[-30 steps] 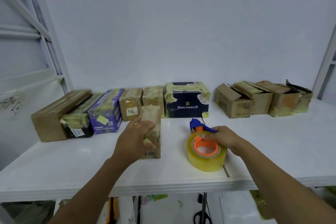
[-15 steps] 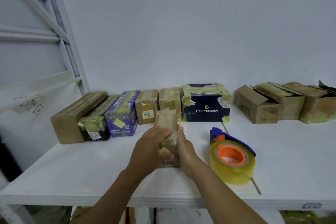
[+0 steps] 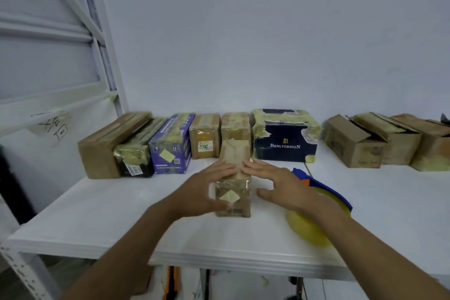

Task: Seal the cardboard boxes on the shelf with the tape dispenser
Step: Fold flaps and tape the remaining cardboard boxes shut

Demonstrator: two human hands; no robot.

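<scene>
— What has changed in the last half second?
— The right hand (image 3: 285, 187) has been taken off the right side of the box (image 3: 233, 202). Its fingers are now spread straight, with only the tips laid on the box top. The dispenser (image 3: 304, 229), seen whole before, is now half covered by the right wrist.
— And the left hand (image 3: 202, 192)?
— The box is still grasped by it, fingers over the top and thumb across the near face.
— How is the box to be described?
— Small, brown and wrapped in glossy tape, with a pale yellow sticker (image 3: 230, 196) on the near end. It is set on the shelf (image 3: 121, 214), toward the front edge, just left of the dispenser.
— Which way is it laid?
— Its long axis is run straight away from the person. The far end is pointed at the row of boxes (image 3: 204, 139) by the wall. Whether that row is touched cannot be told.
</scene>
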